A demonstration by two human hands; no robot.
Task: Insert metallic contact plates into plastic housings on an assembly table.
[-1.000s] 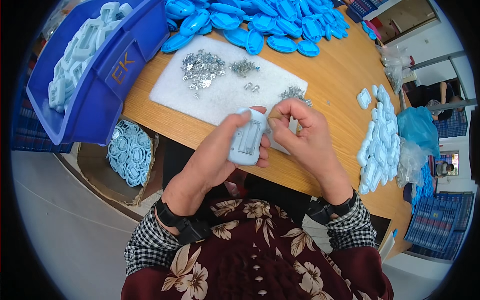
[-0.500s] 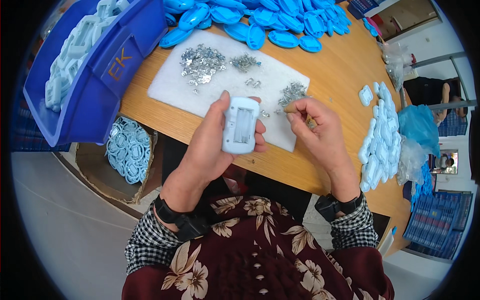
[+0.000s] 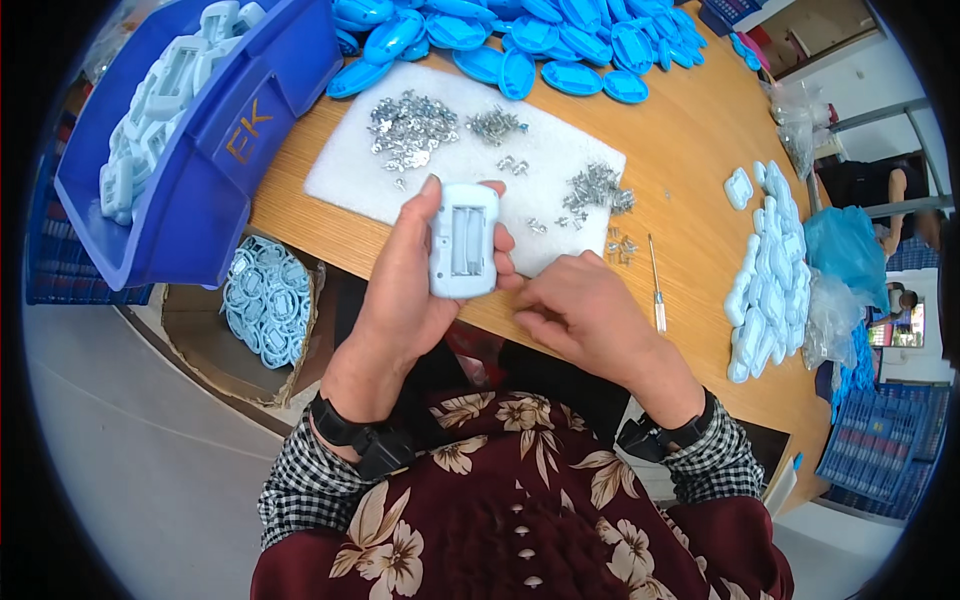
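My left hand is wrapped round a pale blue plastic battery housing, its open battery compartment facing up. Close to the housing's right side is my right hand, with fingers curled together; anything pinched in them is too hidden to make out. Beyond both hands lies a white foam pad. On it are a heap of flat metal contacts, a small pile of metal pieces and another metal pile at its right edge.
A screwdriver lies right of my right hand, near small brass-coloured pieces. Pale blue housings are stacked farther right. Bright blue shells cover the far side. A blue bin and a cardboard box stand left.
My right hand has come from the right-hand metal pile back toward the housing, uncovering the screwdriver. My left hand has shifted slightly left with the housing.
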